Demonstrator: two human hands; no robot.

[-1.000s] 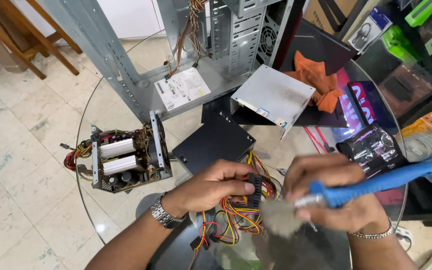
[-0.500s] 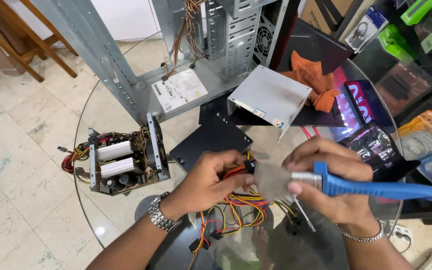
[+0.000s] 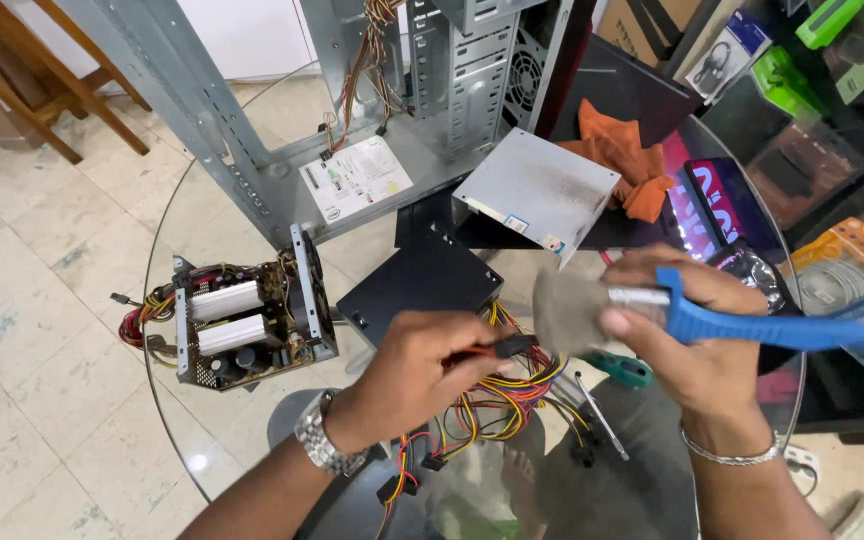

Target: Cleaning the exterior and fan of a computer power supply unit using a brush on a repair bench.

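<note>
- Since a second ago my right hand has swung the brush round: its blue handle, tilted up toward 2 o'clock back then, now lies almost level.
- I judge the sweep is shifting from the loose wires to the connector.
- The brush's long axis runs 9 to 3 o'clock, bristles pointing at 9, beside the connector.
- My right hand is wrapped closed round the brush's metal collar.
- My left hand pinches the connector above the wire bundle, over the glass table near its 6 o'clock edge.
- An opened power supply sits at 9 o'clock.
</note>
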